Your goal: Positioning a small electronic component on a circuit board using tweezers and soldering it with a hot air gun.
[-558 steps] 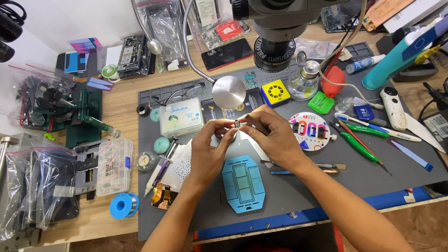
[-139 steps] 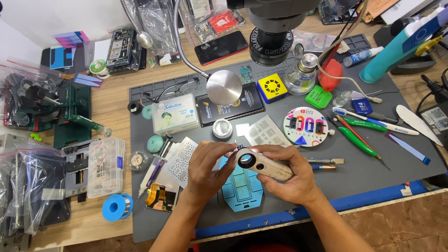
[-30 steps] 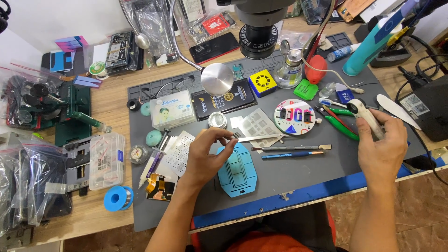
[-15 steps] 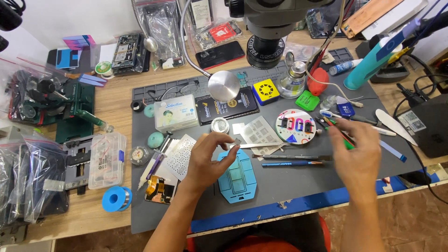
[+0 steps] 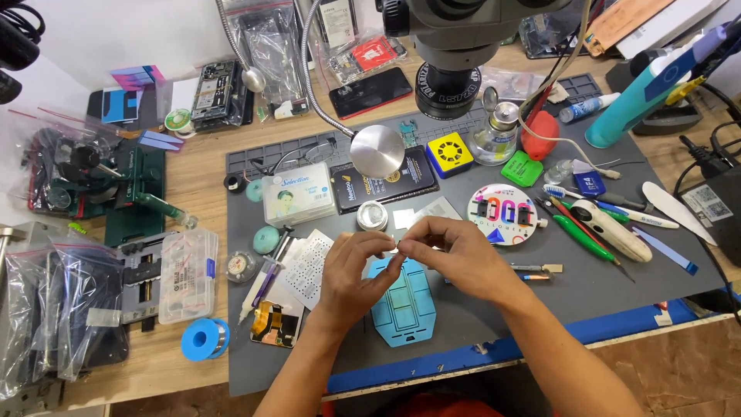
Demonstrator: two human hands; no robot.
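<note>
both hands meet over the middle of the grey work mat [image 5: 587,286], just above the blue plastic fixture [image 5: 403,303] that lies toward the mat's front edge. the left hand [image 5: 356,274] and the right hand [image 5: 450,256] have their fingertips pinched together around a tiny part [image 5: 396,249], a small pale sliver that shows only between the thumb and forefinger tips; what it is cannot be told. the other fingers of both hands are curled loosely and hold nothing. the part sits directly over the fixture's top edge, apart from its surface as far as can be seen. just behind the hands lie a small round tin [image 5: 372,215] and a square stencil sheet [image 5: 307,265] to the left, with a syringe [image 5: 261,281] beside it. to the right, near the right wrist, a thin brush [image 5: 532,269] lies flat, and farther right are green tweezers [image 5: 580,234] and a cream-coloured handheld tool [image 5: 612,230]. the microscope head [image 5: 451,54] hangs over the mat's back edge. bare mat shows to the right of the fixture along the front edge.
</note>
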